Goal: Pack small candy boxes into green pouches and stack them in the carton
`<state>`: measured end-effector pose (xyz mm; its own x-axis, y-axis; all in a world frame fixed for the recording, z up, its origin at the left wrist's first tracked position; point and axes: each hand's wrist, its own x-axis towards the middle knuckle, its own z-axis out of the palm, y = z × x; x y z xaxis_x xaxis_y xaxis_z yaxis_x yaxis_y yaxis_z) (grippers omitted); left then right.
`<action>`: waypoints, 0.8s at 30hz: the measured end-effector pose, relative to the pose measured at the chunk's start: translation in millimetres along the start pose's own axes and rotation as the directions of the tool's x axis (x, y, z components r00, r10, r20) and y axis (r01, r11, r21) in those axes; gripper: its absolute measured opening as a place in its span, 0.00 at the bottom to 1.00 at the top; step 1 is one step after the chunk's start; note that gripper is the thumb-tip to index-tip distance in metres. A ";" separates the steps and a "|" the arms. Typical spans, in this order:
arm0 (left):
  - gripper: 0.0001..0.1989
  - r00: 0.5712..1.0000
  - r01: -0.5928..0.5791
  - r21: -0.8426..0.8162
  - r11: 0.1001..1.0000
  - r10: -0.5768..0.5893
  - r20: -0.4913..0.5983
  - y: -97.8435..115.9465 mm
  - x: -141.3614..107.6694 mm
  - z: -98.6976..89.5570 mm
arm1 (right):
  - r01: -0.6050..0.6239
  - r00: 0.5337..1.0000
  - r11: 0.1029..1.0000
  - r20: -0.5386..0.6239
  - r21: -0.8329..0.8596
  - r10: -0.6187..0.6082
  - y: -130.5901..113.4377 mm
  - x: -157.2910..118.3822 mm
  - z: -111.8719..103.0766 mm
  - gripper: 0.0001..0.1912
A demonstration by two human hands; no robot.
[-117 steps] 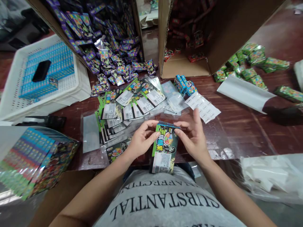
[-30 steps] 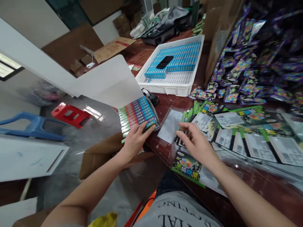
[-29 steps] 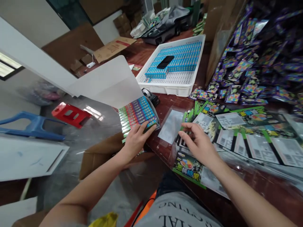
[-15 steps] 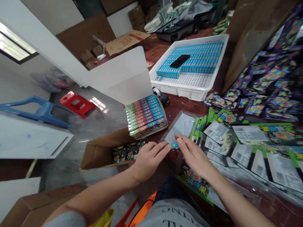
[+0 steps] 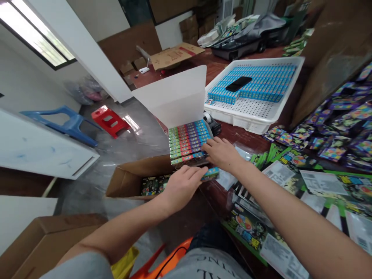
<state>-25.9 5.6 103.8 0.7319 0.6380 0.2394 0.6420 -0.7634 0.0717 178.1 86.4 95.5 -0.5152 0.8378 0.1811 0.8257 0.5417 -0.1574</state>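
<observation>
My left hand (image 5: 184, 184) pinches a small blue-and-green box (image 5: 211, 174) by its left end, just in front of the display box. Past it, my right hand (image 5: 222, 153) reaches over to the right front corner of the display box (image 5: 186, 95), its fingers bent together on the end of the rows. What its fingertips grip there is hidden. Rows of small colourful boxes (image 5: 187, 141) fill the display box, whose white lid stands up. A clear plastic sleeve (image 5: 226, 179) lies on the table below my right wrist.
An open carton (image 5: 128, 180) stands below on the left. Behind are a tape dispenser (image 5: 213, 126) and a white crate (image 5: 252, 124) of blue boxes with a phone (image 5: 238, 83) on top. Printed packages (image 5: 281, 172) and a heap of purple packets (image 5: 334, 128) cover the right side.
My right hand has left the small box and moved up and left to the display box's corner. My left hand keeps the small box, now tilted. The view has shifted.
</observation>
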 end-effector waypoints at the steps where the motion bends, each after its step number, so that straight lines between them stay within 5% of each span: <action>1: 0.20 0.999 0.016 0.013 1.000 -0.016 -0.028 -5.2 -3.6 -1.1 | 0.007 1.000 1.000 -0.005 0.004 -0.007 -0.9 1.7 1.6 0.12; 7: 0.20 0.991 0.024 0.007 1.000 -0.023 -0.132 -30.1 -14.5 -7.8 | -0.033 0.998 0.998 -0.053 0.057 0.036 5.9 1.6 -0.4 0.10; 10: 0.21 0.981 0.070 -0.006 0.998 -0.070 -0.181 -44.2 -10.6 -14.7 | -0.080 0.975 0.964 -0.183 0.252 0.128 25.0 -11.8 -18.3 0.09; 13: 0.22 0.976 0.120 -0.022 0.992 -0.122 -0.182 -62.4 3.9 -15.1 | -0.144 0.859 0.835 -0.353 0.531 0.372 48.8 -37.6 -41.3 0.11; 16: 0.22 0.976 0.160 -0.065 0.985 -0.167 -0.137 -79.6 27.4 -6.8 | -0.200 0.736 0.732 -0.394 0.652 0.551 65.0 -68.4 -53.7 0.16; 21: 0.21 0.994 0.083 -0.020 0.996 -0.084 -0.067 -86.1 64.8 3.9 | -0.219 0.685 0.658 -0.367 0.720 0.630 65.3 -106.2 -42.4 0.18; 24: 0.20 0.988 -0.025 0.062 0.998 0.034 -0.149 -73.5 69.9 0.9 | -0.215 0.645 0.646 -0.391 0.732 0.657 58.1 -120.8 -34.3 0.17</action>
<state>-21.7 106.4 114.5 0.7109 0.5896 0.3834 0.6367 -0.7711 0.0053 296.2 14.4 97.8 0.3002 0.8693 0.3928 0.4762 0.2202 -0.8513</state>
